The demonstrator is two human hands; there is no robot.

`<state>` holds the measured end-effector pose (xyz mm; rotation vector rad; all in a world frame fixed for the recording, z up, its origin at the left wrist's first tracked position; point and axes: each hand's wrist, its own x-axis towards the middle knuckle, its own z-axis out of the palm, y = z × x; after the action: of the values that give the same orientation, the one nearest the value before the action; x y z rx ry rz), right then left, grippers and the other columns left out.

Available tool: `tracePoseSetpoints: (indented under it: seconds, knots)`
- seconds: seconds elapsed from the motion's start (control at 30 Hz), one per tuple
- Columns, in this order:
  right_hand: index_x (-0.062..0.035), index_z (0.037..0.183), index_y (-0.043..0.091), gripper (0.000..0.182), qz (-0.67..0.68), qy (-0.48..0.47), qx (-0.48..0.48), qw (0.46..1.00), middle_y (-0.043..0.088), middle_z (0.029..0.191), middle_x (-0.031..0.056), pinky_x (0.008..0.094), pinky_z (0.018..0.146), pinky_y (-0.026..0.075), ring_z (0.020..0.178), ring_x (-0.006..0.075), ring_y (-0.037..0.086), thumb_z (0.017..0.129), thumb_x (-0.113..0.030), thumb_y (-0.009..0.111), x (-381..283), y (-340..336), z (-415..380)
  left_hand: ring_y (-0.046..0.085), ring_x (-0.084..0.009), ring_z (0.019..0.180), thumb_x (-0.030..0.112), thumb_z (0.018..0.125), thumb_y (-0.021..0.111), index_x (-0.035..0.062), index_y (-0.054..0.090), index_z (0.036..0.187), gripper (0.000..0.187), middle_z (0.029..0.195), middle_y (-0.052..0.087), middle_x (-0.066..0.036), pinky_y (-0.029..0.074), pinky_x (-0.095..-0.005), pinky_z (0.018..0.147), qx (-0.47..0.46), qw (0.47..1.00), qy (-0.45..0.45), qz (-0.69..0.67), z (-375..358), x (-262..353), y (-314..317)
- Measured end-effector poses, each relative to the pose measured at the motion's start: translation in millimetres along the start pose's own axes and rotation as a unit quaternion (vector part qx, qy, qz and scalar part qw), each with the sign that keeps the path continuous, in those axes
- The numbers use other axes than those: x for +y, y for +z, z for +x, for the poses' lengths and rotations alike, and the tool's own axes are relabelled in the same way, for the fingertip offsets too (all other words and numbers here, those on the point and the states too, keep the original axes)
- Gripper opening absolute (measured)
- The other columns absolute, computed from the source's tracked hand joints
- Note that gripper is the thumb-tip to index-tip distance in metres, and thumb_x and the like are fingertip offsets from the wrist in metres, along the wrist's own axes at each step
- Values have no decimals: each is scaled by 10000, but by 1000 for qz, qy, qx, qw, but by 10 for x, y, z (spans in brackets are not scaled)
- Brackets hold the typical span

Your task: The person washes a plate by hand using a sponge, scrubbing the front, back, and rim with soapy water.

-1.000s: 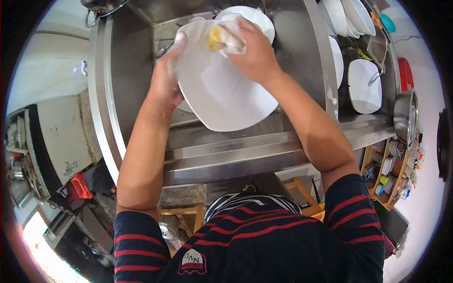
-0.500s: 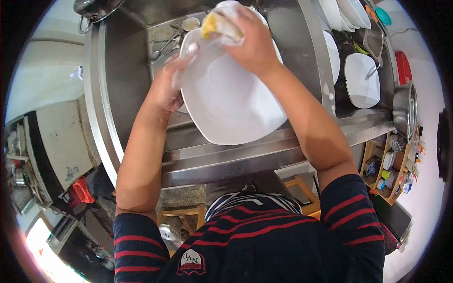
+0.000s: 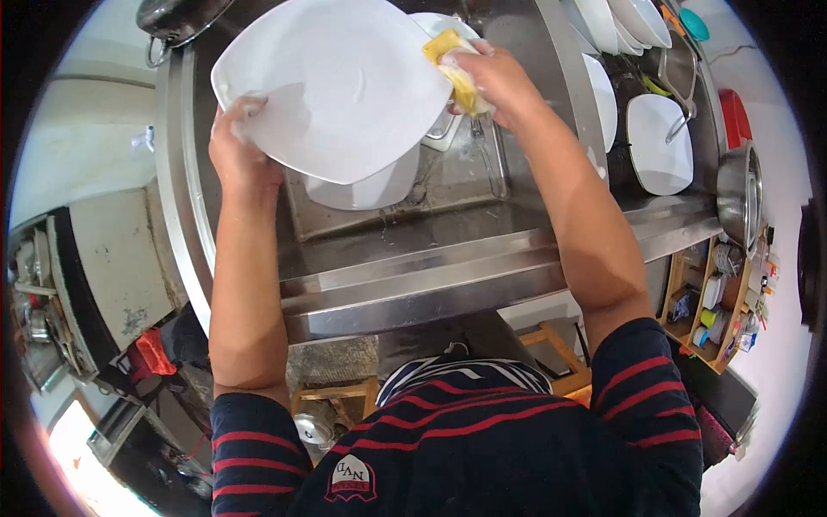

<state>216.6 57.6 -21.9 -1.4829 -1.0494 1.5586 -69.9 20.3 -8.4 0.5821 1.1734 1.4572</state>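
A large white square plate (image 3: 345, 86) is tilted above the sink basin (image 3: 345, 246). My left hand (image 3: 241, 146) grips its lower left edge, thumb on the upper face and the other fingers hidden behind it. At the plate's right edge, my right hand (image 3: 500, 82) is closed around a yellow and white sponge (image 3: 457, 69); foam shows on both. Beneath the held plate another white dish (image 3: 375, 189) lies in the basin, mostly covered. Metal utensils (image 3: 491, 159) lie in the basin below my right hand.
White bowls (image 3: 633, 26) and a square white plate (image 3: 659, 142) stand on the right side. A steel bowl (image 3: 739, 202) is at the far right edge. The dark pot (image 3: 181, 19) sits at the upper left. The sink's steel front rim (image 3: 413, 297) runs before me.
The plate has moved left and up, and turned. My left hand has gone left with it. My right hand and the sponge have shifted from the plate's top to its right edge.
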Motion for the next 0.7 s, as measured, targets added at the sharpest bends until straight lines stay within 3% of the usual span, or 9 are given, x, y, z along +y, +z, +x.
tracePoseSetpoints:
  seconds: [0.1,0.13,0.17,0.3,0.37,0.5,0.63,0.67,0.7]
  knots:
    - [31,1146,501,355,157,-4,-1,988,619,992,167,400,611,570,821,248,647,883,-206,525,1,163,-132,576,-268,856,20,726,544,2,583,943,221,943,571,-122,504,-374,729,63,995,60,-52,-160,64,97]
    - [25,1155,489,364,187,27,-36,981,615,1005,164,412,635,570,827,255,646,887,-218,529,17,243,-208,586,-263,877,0,737,517,-3,589,924,200,977,556,-129,512,-377,758,75,925,265,262,-148,13,-17]
    - [20,1164,477,374,217,57,-73,972,611,1017,162,425,660,569,833,262,645,890,-229,533,44,349,-287,597,-258,899,-20,749,490,-9,596,905,189,1012,540,-136,520,-381,786,78,721,430,538,-131,-41,-110]
    - [3,1155,497,353,317,32,-135,938,616,1011,132,432,696,564,858,267,640,895,-234,533,194,807,-457,602,-284,889,-62,693,531,18,622,858,205,998,582,-155,494,-385,830,107,812,435,373,-193,-89,-64]
    - [-9,1138,517,322,385,0,-167,908,616,1004,129,429,707,560,853,266,641,894,-218,531,129,789,-454,608,-335,893,-56,625,612,40,652,846,244,982,629,-178,469,-412,860,141,642,524,541,-326,-79,-39]
    - [-15,1084,508,320,372,-18,-80,925,603,951,99,393,625,552,845,217,629,801,-97,634,12,554,-313,523,-346,1060,183,715,695,49,682,985,301,1110,577,-183,395,-433,945,14,555,606,569,-350,-235,-42]
    - [-21,1066,510,310,242,-148,-27,958,599,926,80,334,694,535,820,174,611,791,-66,646,-110,228,-143,604,-368,973,27,719,664,34,641,1040,323,1049,625,-191,448,-426,908,-93,656,614,429,-421,-2,187]
    - [-23,1057,513,292,206,-214,2,955,597,918,74,308,714,524,817,159,604,798,-65,642,-140,172,-110,603,-359,982,78,775,640,4,572,1126,365,1082,608,-188,465,-424,888,-129,898,393,149,-441,89,232]
    - [-1,1063,532,304,166,-248,45,954,642,950,103,318,776,520,842,196,646,779,-32,638,-135,106,-44,601,-351,991,129,831,616,-27,502,1211,426,1116,592,-186,482,-422,868,-140,972,98,-158,-455,173,272]
